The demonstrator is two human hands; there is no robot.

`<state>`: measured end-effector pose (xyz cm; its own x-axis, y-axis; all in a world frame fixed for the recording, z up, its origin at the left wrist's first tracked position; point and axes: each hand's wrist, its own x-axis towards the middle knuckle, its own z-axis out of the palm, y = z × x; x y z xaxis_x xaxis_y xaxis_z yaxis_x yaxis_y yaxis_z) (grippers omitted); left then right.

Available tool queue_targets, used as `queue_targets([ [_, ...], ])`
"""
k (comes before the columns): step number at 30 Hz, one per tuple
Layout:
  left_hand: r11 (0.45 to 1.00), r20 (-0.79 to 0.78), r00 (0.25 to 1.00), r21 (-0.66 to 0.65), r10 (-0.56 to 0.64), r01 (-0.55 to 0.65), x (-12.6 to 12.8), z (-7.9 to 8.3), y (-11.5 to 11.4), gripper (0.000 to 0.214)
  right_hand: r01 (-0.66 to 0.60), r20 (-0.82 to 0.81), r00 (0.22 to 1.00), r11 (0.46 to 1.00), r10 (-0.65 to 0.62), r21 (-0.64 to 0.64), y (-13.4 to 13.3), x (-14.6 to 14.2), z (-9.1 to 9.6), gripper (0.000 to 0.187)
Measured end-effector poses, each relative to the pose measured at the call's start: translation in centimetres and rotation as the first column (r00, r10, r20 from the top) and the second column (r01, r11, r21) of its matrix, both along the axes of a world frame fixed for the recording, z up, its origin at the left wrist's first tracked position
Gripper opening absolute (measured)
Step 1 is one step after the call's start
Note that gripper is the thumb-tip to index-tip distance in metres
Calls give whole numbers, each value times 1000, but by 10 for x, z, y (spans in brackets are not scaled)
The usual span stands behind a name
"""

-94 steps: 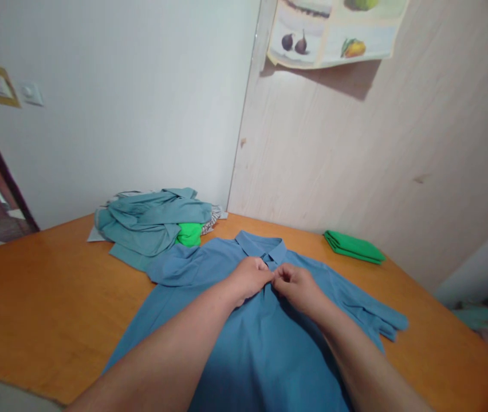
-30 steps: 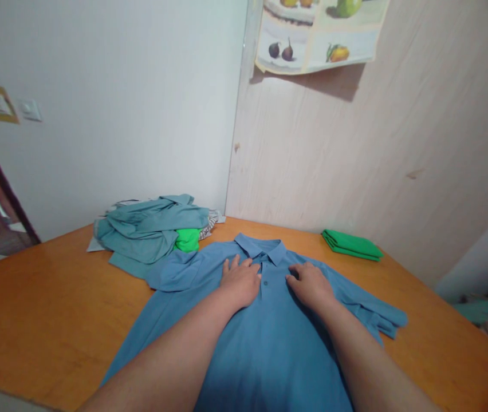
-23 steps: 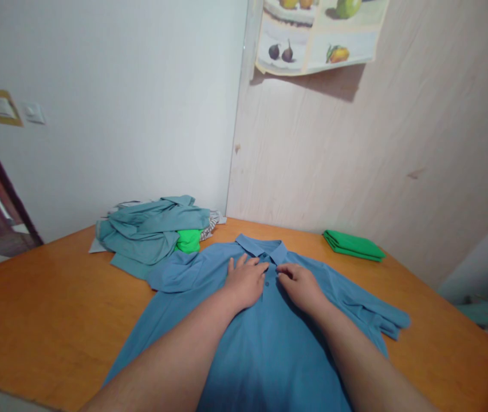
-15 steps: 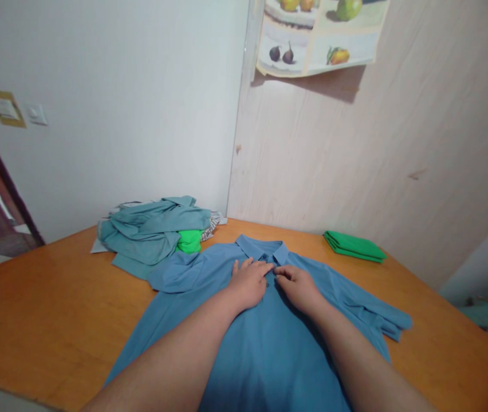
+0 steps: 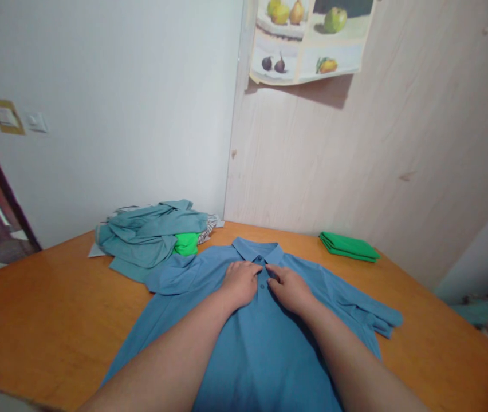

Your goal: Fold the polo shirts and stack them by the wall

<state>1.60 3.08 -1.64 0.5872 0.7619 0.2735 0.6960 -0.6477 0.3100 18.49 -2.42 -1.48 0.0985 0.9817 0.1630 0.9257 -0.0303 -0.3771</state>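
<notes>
A blue short-sleeved polo shirt (image 5: 244, 343) lies front up and spread out, its collar (image 5: 255, 250) away from me. My left hand (image 5: 240, 283) rests on the chest just left of the button placket, palm down, with its fingers apart. On the other side of the placket, my right hand (image 5: 290, 288) touches the cloth. Its fingers are stretched toward the placket and the thumb stands apart from them. A dark button (image 5: 262, 286) shows between the hands, and another button (image 5: 260, 258) sits at the collar. Neither hand visibly grips the cloth.
A loose heap of grey-green clothes (image 5: 149, 234) lies at the back left, with a bright green piece (image 5: 187, 244) in it. A folded green cloth (image 5: 349, 246) lies at the back right of the orange wooden table (image 5: 38, 309). Walls stand behind the table.
My left hand has drawn slightly back from the placket, and its fingers lie closer together. More of the placket and its button shows between my hands. The view has shifted slightly.
</notes>
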Motion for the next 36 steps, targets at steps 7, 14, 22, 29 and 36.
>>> queue_targets([
  [7,999,-53,999,41,8,-6,-3,-3,1,39,27,-52,998,999,-26,17,1,4,-1,47],
  [14,999,-129,992,30,-11,15,-14,4,-13,41,-15,-89,996,1000,13,-27,-5,4,0,40],
  [22,995,-160,986,-96,-46,31,-23,17,4,34,7,-85,996,1000,-9,-28,-14,-9,4,32],
  [29,994,-60,995,-67,82,-86,-4,15,8,24,14,-126,992,999,-8,50,-11,-15,3,21],
  [36,991,47,991,-63,124,-121,0,6,9,20,1,-298,954,994,33,113,-3,-15,-5,16],
])
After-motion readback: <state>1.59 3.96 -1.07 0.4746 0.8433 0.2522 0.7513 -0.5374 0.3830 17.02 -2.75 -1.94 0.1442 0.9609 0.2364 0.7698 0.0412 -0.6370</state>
